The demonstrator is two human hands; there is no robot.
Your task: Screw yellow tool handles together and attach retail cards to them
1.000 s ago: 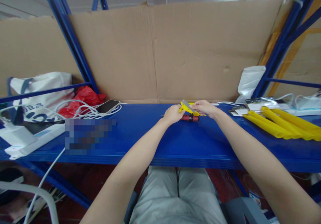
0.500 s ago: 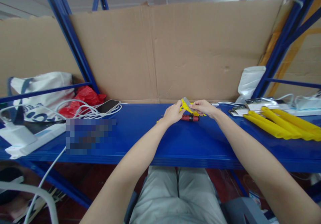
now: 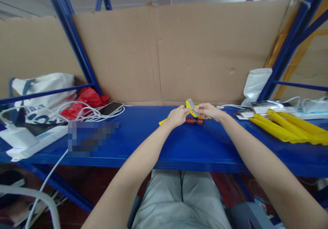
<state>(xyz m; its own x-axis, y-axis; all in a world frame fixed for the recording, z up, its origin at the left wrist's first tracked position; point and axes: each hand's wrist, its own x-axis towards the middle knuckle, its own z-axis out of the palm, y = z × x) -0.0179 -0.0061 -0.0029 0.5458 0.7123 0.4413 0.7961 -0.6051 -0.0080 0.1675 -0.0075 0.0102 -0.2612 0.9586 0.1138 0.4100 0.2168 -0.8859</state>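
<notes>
A small yellow piece with a grey metallic blade-like plate (image 3: 193,107) is between my two hands, above the blue tabletop (image 3: 143,136). My left hand (image 3: 177,115) touches its left side, fingers together. From the right, my right hand (image 3: 207,111) pinches the grey plate between thumb and fingers. Just below lies a dark red and black handle (image 3: 194,120), partly behind my left fingers. Another flat yellow piece (image 3: 162,122) shows beside my left wrist. My fingers hide part of the held piece.
Several yellow tubes (image 3: 287,126) lie at the right by packets and a white pouch (image 3: 256,85). On the left are a phone (image 3: 111,109), white cables, a red bag (image 3: 89,99), a cloth bag (image 3: 48,89) and a power strip (image 3: 38,143). Cardboard (image 3: 200,51) stands behind.
My left fingers have shifted slightly over the yellow piece, which shows less beneath them. The flat yellow piece by my left wrist shows more. My right hand has barely moved.
</notes>
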